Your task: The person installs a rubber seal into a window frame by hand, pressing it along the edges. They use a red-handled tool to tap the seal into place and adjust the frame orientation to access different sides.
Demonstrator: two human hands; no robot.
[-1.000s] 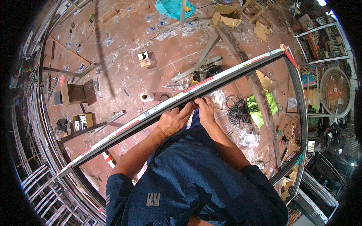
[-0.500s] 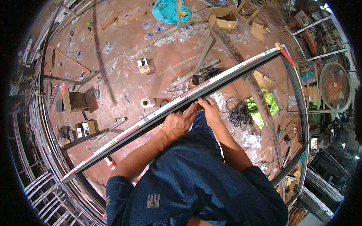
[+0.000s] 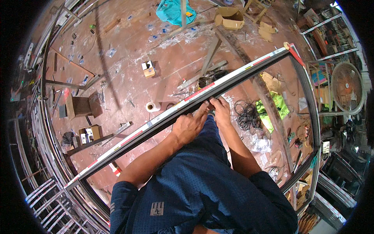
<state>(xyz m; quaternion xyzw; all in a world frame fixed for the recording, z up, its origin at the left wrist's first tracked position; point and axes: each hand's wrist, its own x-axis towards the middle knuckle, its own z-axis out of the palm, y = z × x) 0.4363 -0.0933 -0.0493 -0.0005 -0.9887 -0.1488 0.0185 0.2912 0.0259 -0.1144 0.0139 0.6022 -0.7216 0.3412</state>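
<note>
A large rectangular window or door frame [image 3: 134, 135] of dark profile, its top face covered with white and red protective tape, slants across in front of me from lower left to upper right. My left hand [image 3: 189, 125] is at the middle of its near edge, fingers curled and the index finger stretched to the black inner side. Close beside it, my right hand [image 3: 221, 112] has its thumb and fingers bent together against the same edge. Whatever lies between the fingertips is too small or hidden to make out.
On the reddish floor lie a coil of black cord [image 3: 246, 116], a bright yellow-green cloth [image 3: 272, 111], a white roll [image 3: 150, 106] and several cardboard boxes [image 3: 80, 106]. A round fan [image 3: 348, 87] stands at the right. Metal lengths and racks [image 3: 44, 195] line the left side.
Both hands have shifted slightly along the frame's edge to the right. My right fingertips sit a little higher against it. The frame has barely moved.
</note>
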